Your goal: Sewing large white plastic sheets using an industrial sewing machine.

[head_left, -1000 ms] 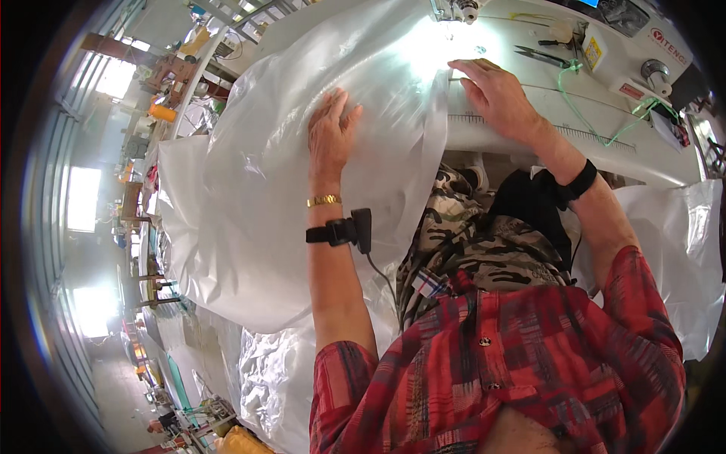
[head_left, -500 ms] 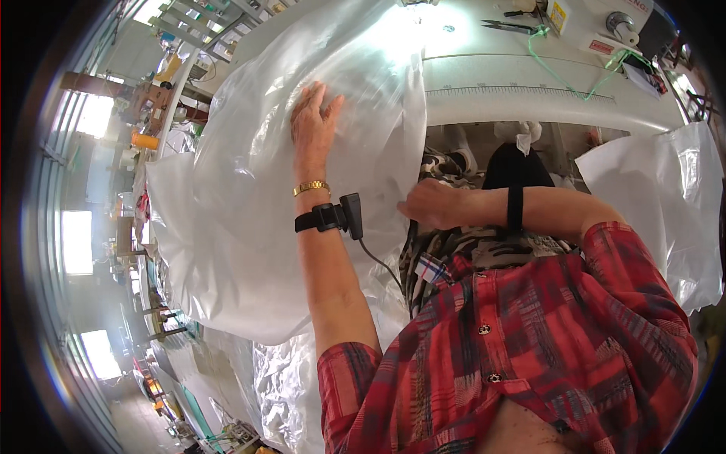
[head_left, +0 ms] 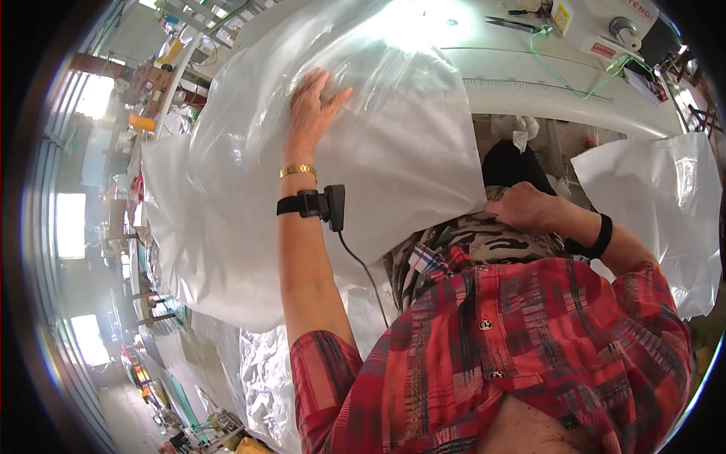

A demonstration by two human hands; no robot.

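Observation:
A large, shiny white plastic sheet [head_left: 393, 144] covers the left and middle of the worktable and hangs over its near edge toward my lap. My left hand [head_left: 314, 110] rests on it, palm down with fingers stretched out. At the sheet's near right corner, my right hand [head_left: 524, 207] is closed, its fingertips pinching the corner above my thigh. The pinch itself is partly hidden behind the curled fingers.
A white sewing machine [head_left: 605, 30] stands at the far right, with thread snips [head_left: 516, 25] and green thread [head_left: 563, 82] beside it. A ruler scale [head_left: 537, 89] runs along the table. Another white sheet [head_left: 656, 212] hangs at the right. Crumpled plastic [head_left: 268, 378] lies lower left.
My right hand has moved right, drawing the sheet's near corner across my lap and over more of the table edge. My left hand stays spread on the sheet, shifted slightly.

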